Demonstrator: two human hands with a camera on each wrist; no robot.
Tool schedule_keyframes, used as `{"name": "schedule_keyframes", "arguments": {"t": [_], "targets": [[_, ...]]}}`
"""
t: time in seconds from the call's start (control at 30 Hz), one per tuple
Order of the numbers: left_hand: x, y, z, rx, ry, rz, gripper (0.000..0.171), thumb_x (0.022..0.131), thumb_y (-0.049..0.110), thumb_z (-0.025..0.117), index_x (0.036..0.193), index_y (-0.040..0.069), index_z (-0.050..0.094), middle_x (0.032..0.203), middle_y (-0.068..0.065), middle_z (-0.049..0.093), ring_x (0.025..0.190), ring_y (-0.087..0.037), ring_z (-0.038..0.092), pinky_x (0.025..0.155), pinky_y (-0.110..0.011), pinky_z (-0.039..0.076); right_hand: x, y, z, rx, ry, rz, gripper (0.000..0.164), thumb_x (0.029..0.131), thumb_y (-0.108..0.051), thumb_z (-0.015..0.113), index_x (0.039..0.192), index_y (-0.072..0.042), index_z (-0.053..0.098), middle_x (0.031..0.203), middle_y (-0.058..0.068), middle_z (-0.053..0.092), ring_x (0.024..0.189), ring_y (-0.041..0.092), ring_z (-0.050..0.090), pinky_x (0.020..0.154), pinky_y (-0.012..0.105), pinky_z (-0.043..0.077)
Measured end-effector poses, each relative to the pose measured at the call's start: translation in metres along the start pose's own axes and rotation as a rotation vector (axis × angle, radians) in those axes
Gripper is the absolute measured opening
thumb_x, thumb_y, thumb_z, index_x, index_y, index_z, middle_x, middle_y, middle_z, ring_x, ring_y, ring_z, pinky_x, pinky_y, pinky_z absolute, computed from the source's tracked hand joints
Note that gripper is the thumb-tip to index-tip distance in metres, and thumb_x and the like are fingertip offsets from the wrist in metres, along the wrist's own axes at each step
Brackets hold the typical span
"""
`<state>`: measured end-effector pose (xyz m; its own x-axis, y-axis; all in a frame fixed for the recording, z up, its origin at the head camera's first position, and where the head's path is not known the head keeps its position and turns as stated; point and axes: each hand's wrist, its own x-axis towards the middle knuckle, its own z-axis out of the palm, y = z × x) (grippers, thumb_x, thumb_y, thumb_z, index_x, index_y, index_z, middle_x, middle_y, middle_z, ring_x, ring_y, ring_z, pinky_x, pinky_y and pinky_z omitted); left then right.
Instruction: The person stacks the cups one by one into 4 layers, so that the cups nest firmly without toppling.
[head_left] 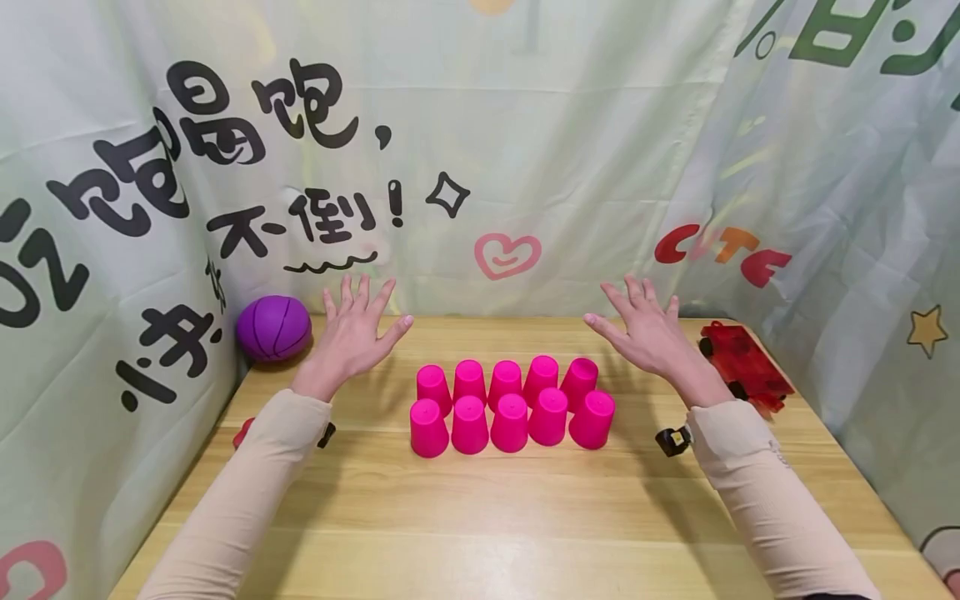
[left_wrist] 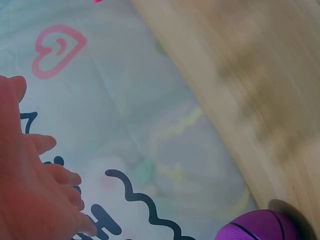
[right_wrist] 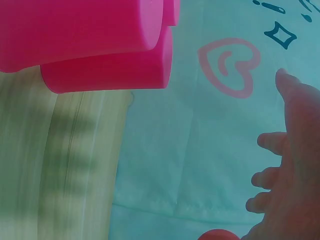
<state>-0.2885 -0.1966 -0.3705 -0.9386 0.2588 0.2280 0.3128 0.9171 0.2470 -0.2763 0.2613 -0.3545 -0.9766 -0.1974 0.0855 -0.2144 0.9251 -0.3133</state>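
Several bright pink cups (head_left: 510,423) stand upside down on the wooden table in two rows, one behind the other. To the left of them, my left hand (head_left: 351,335) is held in the air with fingers spread, palm down and holding nothing. My right hand (head_left: 647,332) mirrors it on the other side, fingers also spread and nothing in its grasp. In the right wrist view, the pink cups (right_wrist: 107,70) fill the upper left, apart from the right hand (right_wrist: 295,170). The left wrist view shows the left hand (left_wrist: 30,170) in front of the printed cloth.
A purple ball (head_left: 274,328) sits at the table's back left corner. Near the right edge lies a red toy vehicle (head_left: 744,365) with black wheels. A small red object (head_left: 242,433) is partly hidden behind the left sleeve. Printed cloth (head_left: 585,167) hangs around the wooden table (head_left: 480,525).
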Motion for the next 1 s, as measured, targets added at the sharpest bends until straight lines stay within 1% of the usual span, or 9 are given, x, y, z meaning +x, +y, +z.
{"name": "schedule_keyframes", "arguments": {"t": [0.13, 0.23, 0.4, 0.53, 0.6, 0.7, 0.77, 0.83, 1.0], "targets": [[0.000, 0.001, -0.001, -0.008, 0.000, 0.009, 0.085, 0.104, 0.070, 0.037, 0.170, 0.019, 0.018, 0.174, -0.030, 0.004, 0.160, -0.052, -0.011, 0.123, -0.076, -0.013, -0.001, 0.000, 0.001, 0.009, 0.012, -0.006, 0.091, 0.102, -0.073, 0.042, 0.170, -0.016, 0.020, 0.175, 0.029, 0.002, 0.160, 0.055, -0.006, 0.117, 0.085, -0.007], [-0.001, 0.000, -0.001, -0.047, -0.008, 0.017, 0.086, 0.104, 0.070, 0.039, 0.170, 0.020, 0.017, 0.174, -0.029, 0.003, 0.161, -0.051, -0.008, 0.124, -0.076, -0.011, -0.004, 0.000, 0.003, 0.081, 0.014, -0.017, 0.088, 0.104, -0.069, 0.044, 0.169, -0.015, 0.020, 0.175, 0.028, 0.004, 0.161, 0.053, -0.003, 0.119, 0.084, -0.004], [-0.007, 0.001, -0.001, -0.186, -0.024, 0.021, 0.087, 0.102, 0.070, 0.047, 0.171, 0.028, 0.014, 0.176, -0.023, 0.011, 0.161, -0.049, 0.015, 0.127, -0.072, 0.016, -0.010, 0.002, 0.010, 0.252, 0.042, -0.037, 0.078, 0.107, -0.060, 0.048, 0.167, -0.014, 0.029, 0.175, 0.022, 0.019, 0.161, 0.048, 0.017, 0.124, 0.076, 0.015], [-0.013, 0.005, 0.001, -0.320, -0.011, 0.034, 0.086, 0.101, 0.064, 0.057, 0.170, 0.031, 0.020, 0.168, -0.023, 0.036, 0.152, -0.047, 0.040, 0.121, -0.069, 0.034, -0.016, 0.005, 0.016, 0.388, 0.101, -0.036, 0.069, 0.107, -0.052, 0.055, 0.163, -0.012, 0.040, 0.166, 0.021, 0.041, 0.151, 0.047, 0.042, 0.119, 0.068, 0.037], [-0.015, 0.008, 0.004, -0.390, 0.001, 0.046, 0.084, 0.100, 0.058, 0.062, 0.169, 0.028, 0.024, 0.161, -0.025, 0.046, 0.144, -0.046, 0.052, 0.117, -0.067, 0.042, -0.019, 0.005, 0.019, 0.465, 0.136, -0.030, 0.065, 0.107, -0.046, 0.060, 0.160, -0.011, 0.046, 0.159, 0.020, 0.051, 0.143, 0.044, 0.053, 0.114, 0.061, 0.047], [-0.017, 0.011, 0.010, -0.498, 0.009, 0.069, 0.083, 0.100, 0.046, 0.069, 0.168, 0.021, 0.028, 0.153, -0.029, 0.054, 0.132, -0.046, 0.063, 0.108, -0.064, 0.051, -0.025, 0.004, 0.025, 0.548, 0.178, -0.027, 0.059, 0.105, -0.039, 0.065, 0.154, -0.007, 0.054, 0.149, 0.020, 0.062, 0.133, 0.039, 0.064, 0.102, 0.035, 0.059], [-0.019, 0.012, 0.016, -0.563, 0.006, 0.074, 0.084, 0.099, 0.040, 0.072, 0.167, 0.017, 0.029, 0.151, -0.029, 0.056, 0.128, -0.046, 0.066, 0.105, -0.061, 0.055, -0.029, 0.004, 0.028, 0.570, 0.191, -0.021, 0.056, 0.104, -0.036, 0.068, 0.150, -0.005, 0.058, 0.144, 0.020, 0.066, 0.128, 0.037, 0.067, 0.094, 0.016, 0.057], [-0.020, 0.013, 0.021, -0.613, -0.007, 0.066, 0.084, 0.098, 0.036, 0.074, 0.167, 0.016, 0.029, 0.148, -0.029, 0.059, 0.126, -0.045, 0.068, 0.104, -0.059, 0.056, -0.033, 0.003, 0.032, 0.584, 0.185, -0.013, 0.054, 0.103, -0.035, 0.069, 0.147, -0.005, 0.060, 0.142, 0.020, 0.067, 0.125, 0.037, 0.069, 0.087, 0.004, 0.050], [-0.023, 0.015, 0.032, -0.715, -0.078, 0.042, 0.079, 0.096, 0.031, 0.078, 0.162, 0.015, 0.039, 0.144, -0.025, 0.064, 0.128, -0.040, 0.068, 0.105, -0.056, 0.056, -0.040, 0.007, 0.044, 0.592, 0.143, 0.008, 0.054, 0.101, -0.032, 0.073, 0.145, -0.004, 0.062, 0.137, 0.021, 0.069, 0.121, 0.037, 0.070, 0.085, 0.005, 0.050]]}}
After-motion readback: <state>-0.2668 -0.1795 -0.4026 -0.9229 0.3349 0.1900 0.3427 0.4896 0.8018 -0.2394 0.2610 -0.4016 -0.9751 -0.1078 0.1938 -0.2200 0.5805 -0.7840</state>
